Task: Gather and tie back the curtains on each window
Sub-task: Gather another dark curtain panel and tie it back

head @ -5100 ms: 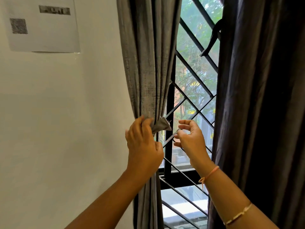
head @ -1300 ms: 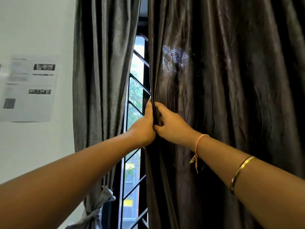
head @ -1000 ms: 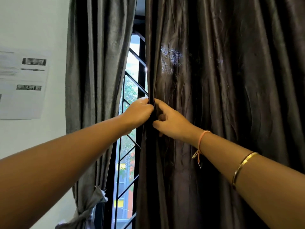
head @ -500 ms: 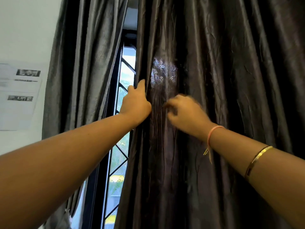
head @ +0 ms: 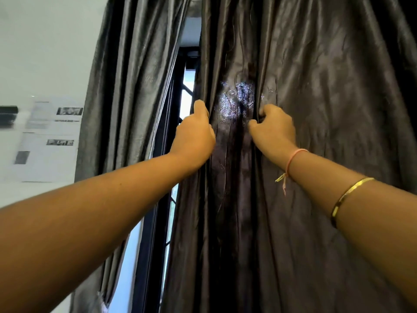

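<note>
We note charcoal curtain point(head: 327, 86) at 3 o'clock, silvery speckled patch point(head: 234, 102) at 12; grey curtain point(head: 126, 86) at 10; white wall point(head: 45, 53) at 9; pink thread point(head: 293, 158), gold bangle point(head: 347, 197) at 4.

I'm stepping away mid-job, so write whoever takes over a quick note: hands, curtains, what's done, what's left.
Left hand grips the inner edge of the dark glossy crinkled curtain; right hand pinches its folds further right.
The lighter grey glossy curtain hangs pulled aside, left of the black window frame; it looks gathered low down, but the tie is mostly hidden.
Left to do: bunch the dark curtain rightward and tie it back.
</note>
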Tool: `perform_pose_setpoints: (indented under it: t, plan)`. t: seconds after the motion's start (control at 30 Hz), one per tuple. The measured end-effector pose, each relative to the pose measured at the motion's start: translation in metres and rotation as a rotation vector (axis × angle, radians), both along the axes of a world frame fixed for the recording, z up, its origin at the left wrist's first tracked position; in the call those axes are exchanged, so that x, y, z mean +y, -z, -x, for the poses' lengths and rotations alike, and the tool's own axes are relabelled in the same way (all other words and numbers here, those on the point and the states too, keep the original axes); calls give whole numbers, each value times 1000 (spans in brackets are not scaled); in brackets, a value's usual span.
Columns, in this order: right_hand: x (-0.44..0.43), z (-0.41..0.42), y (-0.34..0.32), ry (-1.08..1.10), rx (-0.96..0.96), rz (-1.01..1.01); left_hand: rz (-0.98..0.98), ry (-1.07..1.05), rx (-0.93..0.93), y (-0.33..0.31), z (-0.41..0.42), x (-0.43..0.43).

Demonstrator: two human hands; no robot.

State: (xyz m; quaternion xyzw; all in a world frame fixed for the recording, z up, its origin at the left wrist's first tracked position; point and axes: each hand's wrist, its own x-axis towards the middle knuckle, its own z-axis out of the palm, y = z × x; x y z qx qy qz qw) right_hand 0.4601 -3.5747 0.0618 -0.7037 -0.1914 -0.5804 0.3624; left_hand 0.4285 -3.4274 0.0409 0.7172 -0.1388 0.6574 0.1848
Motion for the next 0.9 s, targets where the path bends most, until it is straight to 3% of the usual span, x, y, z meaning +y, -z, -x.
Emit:
perform_pose_setpoints:
  t: [0.13, 0.33, 0.67, 0.83, 0.9]
  plan:
    - [27, 2, 3, -215, -10, 24, 0, 30, -6, 0, -3, -5]
    - [36, 4, 1, -487, 82, 8, 101, 219, 185, 3, -7, -18]
    - [15, 10, -8, -471, 170, 116, 29, 437, 273, 12, -1, -33]
    - [8, 18, -10, -504, 220, 156, 60, 321, 213, 8, -2, -37]
    - [2, 18, -11, -392, 142, 157, 96, 269, 208, 6, -2, -38]
